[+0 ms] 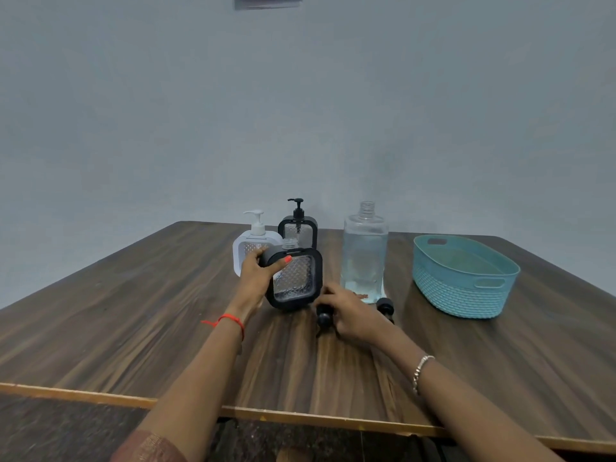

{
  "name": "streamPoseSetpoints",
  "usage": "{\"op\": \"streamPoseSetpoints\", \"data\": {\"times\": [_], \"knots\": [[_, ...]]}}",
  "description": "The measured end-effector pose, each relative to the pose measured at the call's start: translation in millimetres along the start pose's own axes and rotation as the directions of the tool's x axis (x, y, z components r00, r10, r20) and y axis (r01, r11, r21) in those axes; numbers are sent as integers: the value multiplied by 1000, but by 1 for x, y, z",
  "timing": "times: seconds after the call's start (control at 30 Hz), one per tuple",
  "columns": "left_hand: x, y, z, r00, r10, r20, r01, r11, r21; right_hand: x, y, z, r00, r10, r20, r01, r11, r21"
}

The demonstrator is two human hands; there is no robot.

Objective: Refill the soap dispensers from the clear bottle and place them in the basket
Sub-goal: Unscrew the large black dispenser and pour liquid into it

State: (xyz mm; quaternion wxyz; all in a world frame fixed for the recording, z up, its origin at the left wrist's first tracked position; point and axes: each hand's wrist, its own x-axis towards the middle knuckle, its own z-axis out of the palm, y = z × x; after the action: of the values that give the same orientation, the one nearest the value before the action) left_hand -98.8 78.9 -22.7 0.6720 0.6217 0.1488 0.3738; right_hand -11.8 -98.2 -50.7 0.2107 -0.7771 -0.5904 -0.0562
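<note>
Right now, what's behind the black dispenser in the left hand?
Behind the held black dispenser stand a white dispenser and a second black dispenser, both partly covered; their bases are hidden.

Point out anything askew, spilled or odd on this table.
No spill shows. The near black dispenser is tilted in the left hand, its neck open with no pump. The right hand rests over a loose black pump lying on the table. The clear bottle stands uncapped.
</note>
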Motion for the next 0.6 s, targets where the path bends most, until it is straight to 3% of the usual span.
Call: {"op": "streamPoseSetpoints", "data": {"times": [0.23,0.33,0.4,0.5,0.6], "knots": [[-2,0,5,998,66,22,-65,998,-23,0,4,-10,999,31,12,-31,999,-12],[0,4,10,997,63,37,-62,998,-22,0,9,-18,997,26,-73,-26,1000,-4],[2,6,13,996,65,62,-67,998,22,0,7,-30,977,36,-210,-23,998,65],[6,8,20,997,60,49,-62,997,41,-1,5,-54,860,106,-500,-12,982,186],[8,9,29,998,57,25,-57,998,6,1,17,-68,690,278,-668,-70,944,321]]}}
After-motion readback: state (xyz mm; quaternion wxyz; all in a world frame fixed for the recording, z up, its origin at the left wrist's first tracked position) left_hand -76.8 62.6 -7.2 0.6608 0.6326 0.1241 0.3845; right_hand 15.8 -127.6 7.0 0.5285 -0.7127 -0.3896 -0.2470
